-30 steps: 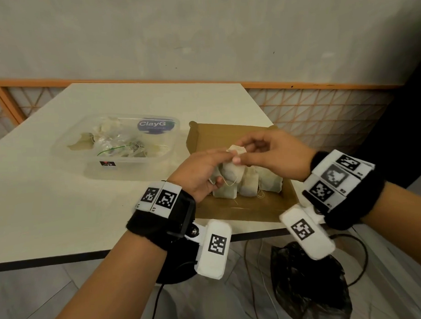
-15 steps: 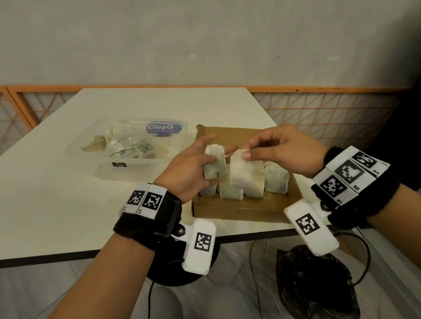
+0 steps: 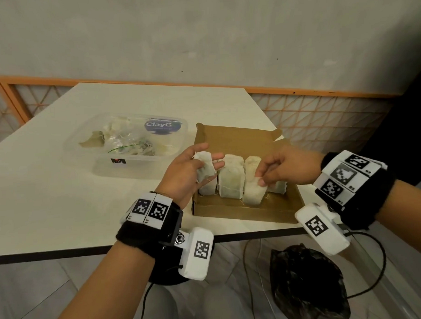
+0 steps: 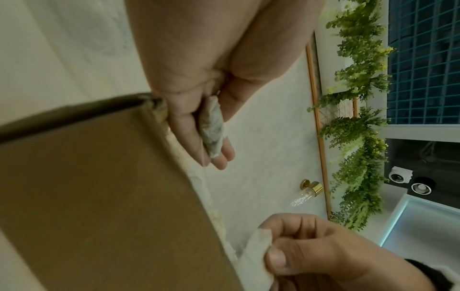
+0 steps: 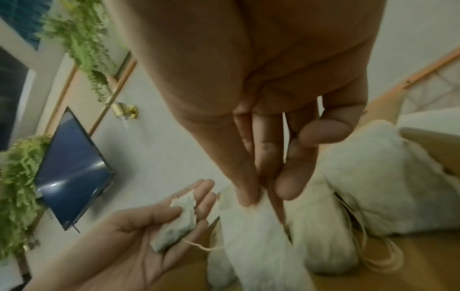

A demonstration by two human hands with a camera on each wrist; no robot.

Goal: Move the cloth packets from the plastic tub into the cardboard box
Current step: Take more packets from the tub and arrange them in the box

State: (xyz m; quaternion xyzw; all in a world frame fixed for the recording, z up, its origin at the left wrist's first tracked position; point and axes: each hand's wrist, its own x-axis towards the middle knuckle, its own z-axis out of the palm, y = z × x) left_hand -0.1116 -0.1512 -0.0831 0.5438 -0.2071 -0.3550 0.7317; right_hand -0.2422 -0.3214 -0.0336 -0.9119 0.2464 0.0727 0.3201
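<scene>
A clear plastic tub (image 3: 143,167) with a blue "ClayG" label holds several cloth packets and wrappers on the white table. To its right, an open cardboard box (image 3: 244,209) has a row of pale cloth packets (image 3: 230,180) standing in it. My left hand (image 3: 211,153) grips one small packet (image 3: 205,168) over the box's left end, also seen as a packet (image 4: 211,126) between my fingers (image 4: 219,157). My right hand (image 3: 260,179) pinches the top of another packet (image 3: 252,193) standing in the row; the same pinch (image 5: 261,195) on the packet (image 5: 261,236) shows from the wrist.
The box sits at the table's near right corner, close to the front edge (image 3: 255,235). A black plastic bag (image 3: 307,282) and cables lie on the floor below. An orange lattice railing (image 3: 322,112) runs behind the table along the wall.
A second ago both hands met on packets above the box. They have parted: my right hand lowered its packet into the row, and my left hand kept its packet at the box's left end.
</scene>
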